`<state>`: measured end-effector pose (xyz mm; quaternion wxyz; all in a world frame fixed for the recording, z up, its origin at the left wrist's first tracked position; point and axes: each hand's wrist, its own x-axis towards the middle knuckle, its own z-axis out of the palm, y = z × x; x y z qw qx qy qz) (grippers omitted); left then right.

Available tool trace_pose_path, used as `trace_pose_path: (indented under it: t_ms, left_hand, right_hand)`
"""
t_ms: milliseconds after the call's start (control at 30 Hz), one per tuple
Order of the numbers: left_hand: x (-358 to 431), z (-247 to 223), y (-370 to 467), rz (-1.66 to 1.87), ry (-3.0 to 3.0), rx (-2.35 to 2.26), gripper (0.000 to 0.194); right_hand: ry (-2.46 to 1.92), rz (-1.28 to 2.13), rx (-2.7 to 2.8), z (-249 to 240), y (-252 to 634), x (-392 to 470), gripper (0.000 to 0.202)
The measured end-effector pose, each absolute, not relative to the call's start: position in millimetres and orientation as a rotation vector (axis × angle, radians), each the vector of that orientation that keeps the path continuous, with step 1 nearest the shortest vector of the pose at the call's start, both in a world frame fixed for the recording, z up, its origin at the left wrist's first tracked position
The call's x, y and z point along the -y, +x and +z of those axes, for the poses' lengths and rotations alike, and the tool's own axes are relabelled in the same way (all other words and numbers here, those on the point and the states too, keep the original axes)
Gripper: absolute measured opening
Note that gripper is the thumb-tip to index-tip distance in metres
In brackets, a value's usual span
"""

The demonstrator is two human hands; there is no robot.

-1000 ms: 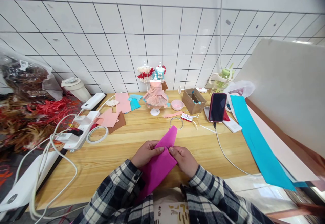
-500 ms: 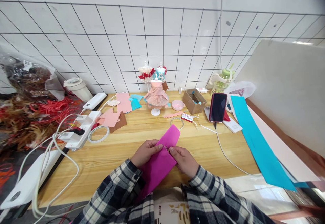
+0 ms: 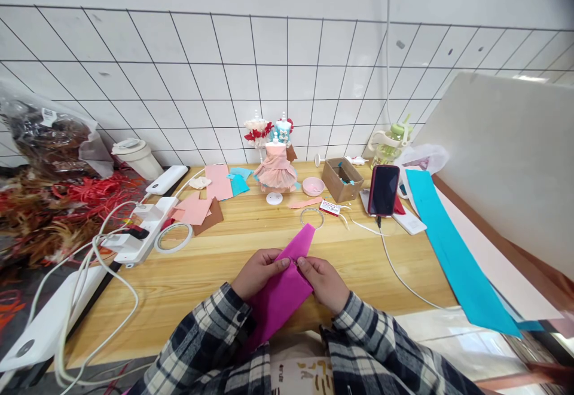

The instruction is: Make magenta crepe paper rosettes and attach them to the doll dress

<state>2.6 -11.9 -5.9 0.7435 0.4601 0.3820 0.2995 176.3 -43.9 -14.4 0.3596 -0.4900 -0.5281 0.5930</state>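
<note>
A magenta sheet (image 3: 278, 305), soft-looking like felt or craft fabric, slants up from my lap over the table's near edge. My left hand (image 3: 260, 272) is closed on its left side, thumb on top and fingers underneath. My right hand (image 3: 323, 281) pinches at the sheet's right side with thumb and forefinger. Between the two thumbs lies a small, thin, dark or metallic thing, too small to name. The sheet's lower end disappears between my plaid sleeves.
A miniature dress form in a pink dress (image 3: 274, 171) stands ahead, near a pink bowl (image 3: 313, 186) and a cardboard box (image 3: 342, 189). At right are a propped phone (image 3: 384, 190) and a long blue strip (image 3: 457, 251). Cables and a power strip (image 3: 147, 236) lie left.
The upper end of the magenta sheet has narrowed and tipped slightly left. Both hands stay in nearly the same place, still holding the sheet.
</note>
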Motion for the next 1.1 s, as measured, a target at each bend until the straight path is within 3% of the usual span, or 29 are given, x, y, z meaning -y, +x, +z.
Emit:
trace_pose_path:
  t_ms: [1100]
  left_hand:
    - [15, -16, 7, 0.701, 0.911, -0.762, 0.032]
  right_hand:
    - [-1.298, 1.445, 1.462, -27, 184, 42, 0.055]
